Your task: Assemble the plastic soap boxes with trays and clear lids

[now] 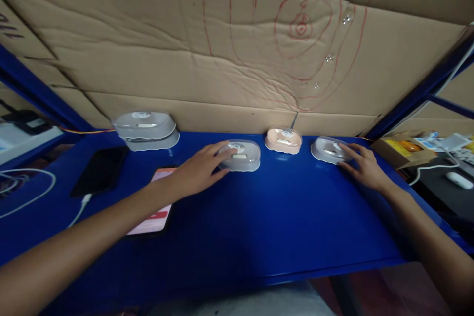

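My left hand [202, 168] is at a grey oval lidded plastic box [244, 158], thumb at its near left end and fingers over the lid. My right hand [365, 165] has its thumb and fingers around the right end of another grey oval lidded box [325, 150]. Both boxes rest on the blue tabletop [274, 227]. Between them, farther back, stands a pink oval box [283, 141] of the same shape. At the back left are stacked grey oval boxes [146, 128] with clear lids.
A phone with a lit screen [157, 215] lies partly under my left forearm. To its left is a dark phone [99, 170] on a white cable. Cardboard [148, 49] with red drawn lines backs the table. An open carton [402, 153] stands at the right.
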A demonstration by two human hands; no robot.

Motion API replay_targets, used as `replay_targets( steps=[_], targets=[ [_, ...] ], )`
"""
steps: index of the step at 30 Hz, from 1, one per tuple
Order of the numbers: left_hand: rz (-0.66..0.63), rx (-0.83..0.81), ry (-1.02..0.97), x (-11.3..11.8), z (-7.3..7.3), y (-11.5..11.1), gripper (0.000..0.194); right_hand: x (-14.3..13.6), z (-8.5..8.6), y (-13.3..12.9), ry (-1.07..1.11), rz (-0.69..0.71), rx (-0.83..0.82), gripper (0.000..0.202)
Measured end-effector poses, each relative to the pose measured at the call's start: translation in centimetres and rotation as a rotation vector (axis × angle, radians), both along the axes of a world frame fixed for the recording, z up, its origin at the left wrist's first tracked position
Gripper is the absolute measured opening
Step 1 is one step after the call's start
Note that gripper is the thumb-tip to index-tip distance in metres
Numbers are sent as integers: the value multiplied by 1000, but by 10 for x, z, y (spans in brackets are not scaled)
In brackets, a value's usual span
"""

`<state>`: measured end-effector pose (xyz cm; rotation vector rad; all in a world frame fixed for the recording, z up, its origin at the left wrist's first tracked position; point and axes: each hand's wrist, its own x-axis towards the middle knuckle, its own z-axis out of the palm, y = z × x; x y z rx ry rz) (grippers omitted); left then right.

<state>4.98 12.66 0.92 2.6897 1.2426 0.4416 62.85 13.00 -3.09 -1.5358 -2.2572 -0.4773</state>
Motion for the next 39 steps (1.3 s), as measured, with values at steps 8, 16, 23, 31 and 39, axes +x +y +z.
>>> replay_targets(
  steps=[8, 16, 23, 31, 39],
  targets=[
    [-75, -27, -88, 12, 2, -82, 44, -112, 8, 49, 30, 23, -129, 63],
    [-25, -137, -237, 23, -16, -81, 47, -250, 32, -36, 139, 545, -260, 72],
    [67, -263, -412, 18, -27, -82, 69, -269, 21, -76, 273, 722, -382, 66],
    [31, -499, -577, 16, -20, -79, 92, -257, 25, -61, 666, 715, -541, 49],
    [51, -444, -470, 13, -21, -84, 103, -259, 11, -53, 653, 464, -375, 43]
  ],
)
